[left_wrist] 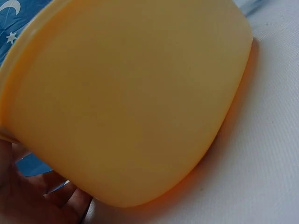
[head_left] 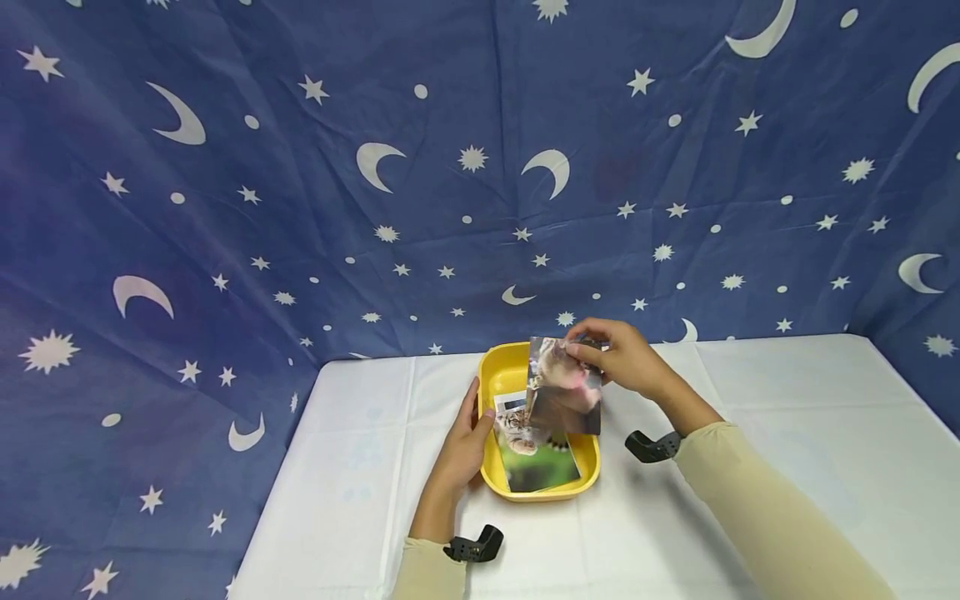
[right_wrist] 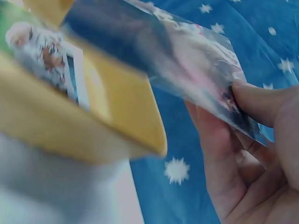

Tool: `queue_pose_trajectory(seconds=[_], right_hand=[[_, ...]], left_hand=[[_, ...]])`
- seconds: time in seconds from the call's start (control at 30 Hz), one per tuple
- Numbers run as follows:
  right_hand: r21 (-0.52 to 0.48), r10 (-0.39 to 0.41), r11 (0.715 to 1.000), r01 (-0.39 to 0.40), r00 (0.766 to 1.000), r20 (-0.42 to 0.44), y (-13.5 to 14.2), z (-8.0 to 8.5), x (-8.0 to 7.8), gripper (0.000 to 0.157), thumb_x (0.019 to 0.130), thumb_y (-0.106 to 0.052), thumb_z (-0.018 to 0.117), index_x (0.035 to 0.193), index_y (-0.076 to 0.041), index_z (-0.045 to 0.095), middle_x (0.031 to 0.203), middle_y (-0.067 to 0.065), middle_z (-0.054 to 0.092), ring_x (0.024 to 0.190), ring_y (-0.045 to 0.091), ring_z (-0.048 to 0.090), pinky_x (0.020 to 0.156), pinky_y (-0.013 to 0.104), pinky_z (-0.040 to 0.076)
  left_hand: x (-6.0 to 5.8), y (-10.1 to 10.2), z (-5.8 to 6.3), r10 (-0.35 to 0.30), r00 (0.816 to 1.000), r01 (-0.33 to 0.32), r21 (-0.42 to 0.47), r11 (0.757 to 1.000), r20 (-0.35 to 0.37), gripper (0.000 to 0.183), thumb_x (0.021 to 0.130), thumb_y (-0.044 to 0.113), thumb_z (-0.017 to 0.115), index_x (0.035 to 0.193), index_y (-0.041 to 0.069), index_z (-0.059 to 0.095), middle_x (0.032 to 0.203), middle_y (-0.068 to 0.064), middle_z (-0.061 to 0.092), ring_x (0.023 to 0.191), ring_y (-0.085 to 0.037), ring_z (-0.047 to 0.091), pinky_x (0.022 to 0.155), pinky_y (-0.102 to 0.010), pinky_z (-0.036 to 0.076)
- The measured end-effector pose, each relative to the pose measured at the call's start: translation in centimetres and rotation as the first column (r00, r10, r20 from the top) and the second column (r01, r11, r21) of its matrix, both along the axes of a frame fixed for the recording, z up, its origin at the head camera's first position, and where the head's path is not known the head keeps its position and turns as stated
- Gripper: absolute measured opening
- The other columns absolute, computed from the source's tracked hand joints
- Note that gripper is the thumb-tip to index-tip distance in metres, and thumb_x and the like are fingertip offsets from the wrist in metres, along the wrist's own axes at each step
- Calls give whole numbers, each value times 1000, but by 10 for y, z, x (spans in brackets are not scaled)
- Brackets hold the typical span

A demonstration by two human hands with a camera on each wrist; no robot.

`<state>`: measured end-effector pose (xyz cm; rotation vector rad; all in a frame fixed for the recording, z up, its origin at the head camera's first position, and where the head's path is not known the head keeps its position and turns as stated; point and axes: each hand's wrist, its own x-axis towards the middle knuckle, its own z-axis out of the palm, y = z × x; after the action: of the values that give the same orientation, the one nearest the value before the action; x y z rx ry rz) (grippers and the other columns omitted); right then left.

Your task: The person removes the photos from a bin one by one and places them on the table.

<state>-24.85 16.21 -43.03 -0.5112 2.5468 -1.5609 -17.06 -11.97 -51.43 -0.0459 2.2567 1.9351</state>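
Observation:
A yellow plastic tray (head_left: 542, 495) with rounded corners is on the white table. My left hand (head_left: 459, 454) grips its left side, thumb over the rim and fingers outside. The left wrist view is mostly filled by the tray's outer surface (left_wrist: 135, 102). Inside the tray lies a photo of a white tiger on green (head_left: 536, 471), with another print's white-edged corner showing beneath. My right hand (head_left: 630, 358) pinches a glossy photo print (head_left: 564, 404) by its upper right part, above the tray's right side. Its picture, dark with pinkish patches, is partly covered by my fingers.
A white cloth covers the table (head_left: 352, 467). Behind and at the sides hangs a blue sheet (head_left: 450, 242) printed with white moons and stars. Black wrist devices (head_left: 651, 447) are on both forearms.

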Motion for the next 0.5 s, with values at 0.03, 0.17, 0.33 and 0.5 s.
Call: queue_pose_trajectory(seconds=[0.03, 0.17, 0.33, 0.5], right_hand=[[-6, -15, 1000, 15, 1000, 11, 6, -2, 0, 16, 98, -33, 70, 111, -23, 71, 95, 10, 70, 65, 22, 60, 51, 41, 57], [-13, -55, 998, 56, 996, 69, 28, -12, 1, 22, 99, -37, 67, 117, -23, 67, 101, 15, 64, 63, 19, 58, 52, 46, 58], [-21, -90, 995, 93, 990, 110, 52, -25, 3, 28, 101, -36, 65, 120, -16, 65, 97, 15, 57, 65, 14, 55, 53, 34, 56], [48, -132, 990, 129, 989, 70, 73, -34, 5, 27, 102, -32, 64, 122, -13, 67, 91, 13, 56, 69, 15, 54, 56, 28, 51]], left_hand=[[0, 0, 0, 4, 1000, -4, -3, 1000, 1, 63, 109, 29, 48, 163, 38, 18, 171, -4, 22, 157, -28, 19, 127, -52, 15], [1, -2, -3, 6, 1000, -6, -3, 1000, 2, 63, 109, 30, 47, 164, 38, 17, 171, -4, 21, 157, -28, 19, 127, -52, 14], [1, -3, -7, -11, 1000, 11, 45, 999, -1, 63, 110, 28, 46, 164, 39, 16, 172, -4, 18, 158, -26, 15, 128, -50, 12], [-1, -2, -9, -32, 999, 32, 71, 997, -4, 63, 110, 28, 46, 164, 39, 15, 172, -3, 17, 158, -25, 14, 128, -49, 13]])
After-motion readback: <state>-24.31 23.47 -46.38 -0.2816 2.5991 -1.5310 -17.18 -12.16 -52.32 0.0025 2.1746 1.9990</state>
